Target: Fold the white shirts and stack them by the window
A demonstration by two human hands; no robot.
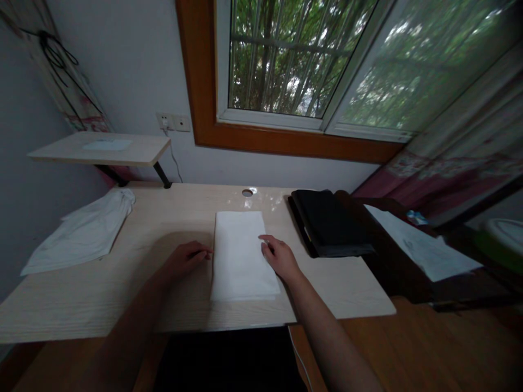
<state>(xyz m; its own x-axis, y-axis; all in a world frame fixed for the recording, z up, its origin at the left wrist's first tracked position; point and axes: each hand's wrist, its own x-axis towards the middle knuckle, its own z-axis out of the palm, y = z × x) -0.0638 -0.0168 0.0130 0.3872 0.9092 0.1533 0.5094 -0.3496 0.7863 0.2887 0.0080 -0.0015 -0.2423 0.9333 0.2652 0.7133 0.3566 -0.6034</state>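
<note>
A folded white cloth [241,261], neatly rectangular, lies flat on the desk in front of me. At its left edge is my left hand [188,258], fingers bent and drawn together with the thumb, tips right beside the cloth's edge. Whether anything is pinched between those tips is too dark to see. My right hand [281,257] rests over the cloth's right edge, with the index finger stretched out onto it and the thumb a little apart below. Nothing shows between that finger and thumb.
The pale wooden desk [180,207] carries a crumpled white cloth [87,231] at left, below a small raised shelf [102,147]. Black folders [330,223] are stacked at right. Past them, a dark surface holds a pale sheet [420,245]. A window [302,60] is behind.
</note>
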